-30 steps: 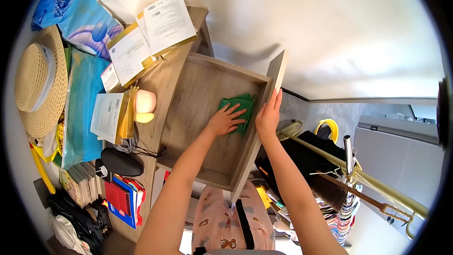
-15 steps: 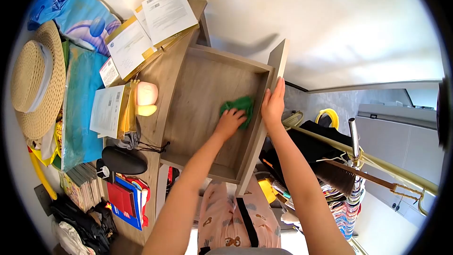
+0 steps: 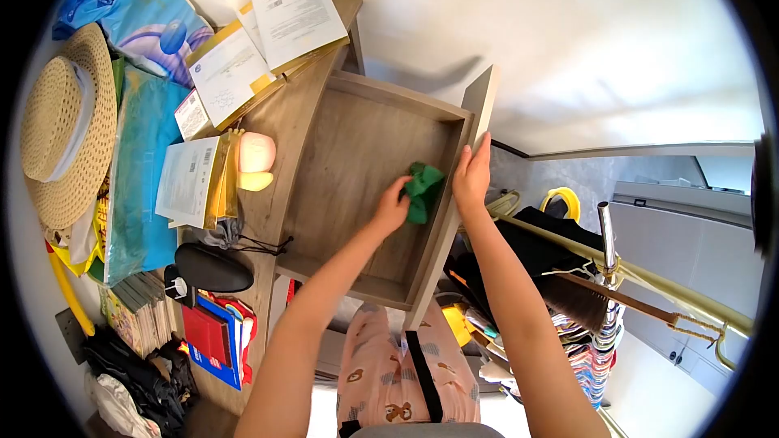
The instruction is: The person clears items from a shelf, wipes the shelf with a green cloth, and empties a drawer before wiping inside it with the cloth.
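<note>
A pulled-out wooden drawer [image 3: 357, 162] stands in front of me with its bottom bare around my left arm. Inside it, my left hand [image 3: 393, 208] is closed on the edge of a crumpled green cloth [image 3: 423, 193], close to the drawer's front. Part of the cloth sticks out beyond the fingers. My right hand [image 3: 472, 182] grips the top of the drawer front [image 3: 479, 99], with its outer fingers partly hidden.
On the desk [image 3: 280, 130] to the left lie several yellow envelopes [image 3: 235, 77], a straw hat [image 3: 61, 122], a black case [image 3: 213, 268] and books [image 3: 213, 337]. At right are a clothes rail [image 3: 649, 288], a long-handled brush [image 3: 576, 300] and a wall.
My left hand has gone from lying spread on the cloth to gathering it in the fingers, and the cloth is bunched up nearer the drawer front. My right hand stays on the drawer front.
</note>
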A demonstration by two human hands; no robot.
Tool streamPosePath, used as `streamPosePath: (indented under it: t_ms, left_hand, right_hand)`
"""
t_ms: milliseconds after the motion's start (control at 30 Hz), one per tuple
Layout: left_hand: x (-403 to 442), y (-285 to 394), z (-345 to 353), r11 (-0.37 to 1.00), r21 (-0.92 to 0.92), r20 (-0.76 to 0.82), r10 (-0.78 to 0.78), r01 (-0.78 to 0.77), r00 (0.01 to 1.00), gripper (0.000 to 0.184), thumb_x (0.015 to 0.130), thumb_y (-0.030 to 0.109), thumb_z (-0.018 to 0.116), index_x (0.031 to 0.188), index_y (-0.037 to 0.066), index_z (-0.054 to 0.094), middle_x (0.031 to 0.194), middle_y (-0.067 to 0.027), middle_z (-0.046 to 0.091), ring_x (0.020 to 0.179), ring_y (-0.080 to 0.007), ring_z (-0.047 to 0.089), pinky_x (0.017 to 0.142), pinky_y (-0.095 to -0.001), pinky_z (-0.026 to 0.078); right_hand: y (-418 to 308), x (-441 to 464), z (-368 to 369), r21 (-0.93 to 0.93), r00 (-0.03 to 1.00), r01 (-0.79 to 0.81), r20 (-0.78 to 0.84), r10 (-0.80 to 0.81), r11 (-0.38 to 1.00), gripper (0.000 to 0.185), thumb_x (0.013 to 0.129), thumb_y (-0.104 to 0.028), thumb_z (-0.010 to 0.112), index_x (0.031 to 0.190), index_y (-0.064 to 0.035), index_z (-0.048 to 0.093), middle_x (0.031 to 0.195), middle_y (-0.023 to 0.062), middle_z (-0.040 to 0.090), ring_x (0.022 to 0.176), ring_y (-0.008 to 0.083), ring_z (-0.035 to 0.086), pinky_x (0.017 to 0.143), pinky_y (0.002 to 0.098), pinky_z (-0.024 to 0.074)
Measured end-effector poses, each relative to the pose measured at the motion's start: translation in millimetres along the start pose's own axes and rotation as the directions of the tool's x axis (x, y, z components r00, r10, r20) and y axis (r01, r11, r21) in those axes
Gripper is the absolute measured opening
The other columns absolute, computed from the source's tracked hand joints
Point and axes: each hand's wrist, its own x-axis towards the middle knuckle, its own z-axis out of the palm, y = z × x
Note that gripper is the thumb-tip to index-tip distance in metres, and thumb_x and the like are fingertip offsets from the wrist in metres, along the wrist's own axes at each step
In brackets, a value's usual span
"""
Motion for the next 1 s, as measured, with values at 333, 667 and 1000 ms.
streamPosePath:
  t_ms: [333, 667, 1000]
  left_hand:
    - [-4.3, -3.8, 18.5, 0.911, 0.411, 0.263, -0.165, 0.045, 0.95, 0.057, 0.077, -0.002, 0.049, 0.132, -0.005, 0.035, 0.111, -0.0279, 0.053, 0.105, -0.0419, 0.051, 0.088, -0.043, 0.043]
    - [-121.1, -25.6, 2.7, 0.896, 0.153, 0.339, -0.443, 0.416, 0.83, 0.044, 0.084, 0.0, 0.054, 0.127, 0.0, 0.046, 0.122, -0.0192, 0.057, 0.114, -0.0281, 0.054, 0.093, -0.0344, 0.042]
    - [29.7, 17.4, 66.6, 0.902, -0.399, 0.105, -0.132, 0.163, 0.986, 0.051, 0.099, 0.023, 0.032, 0.145, 0.003, 0.023, 0.147, -0.0135, 0.029, 0.136, -0.0214, 0.024, 0.11, -0.0296, 0.018]
  right_hand:
    - [1.1, 1.8, -1.4, 0.026, 1.0, -0.021, 0.02, 0.021, 0.999, 0.054, 0.095, -0.018, 0.043, 0.139, 0.0068, 0.023, 0.139, 0.0283, 0.034, 0.125, 0.0409, 0.038, 0.101, 0.0408, 0.0349]
    - [5.7, 4.2, 0.7, -0.018, 0.999, 0.026, 0.026, -0.025, 1.0, 0.057, 0.095, -0.02, 0.045, 0.14, 0.0057, 0.022, 0.14, 0.0277, 0.033, 0.125, 0.0413, 0.039, 0.1, 0.0416, 0.036]
    - [-1.2, 2.7, -3.4, -0.001, 0.999, -0.013, 0.051, 0.013, 1.0, 0.059, 0.094, -0.02, 0.045, 0.14, 0.0052, 0.02, 0.14, 0.0273, 0.032, 0.126, 0.0412, 0.038, 0.1, 0.0414, 0.0355]
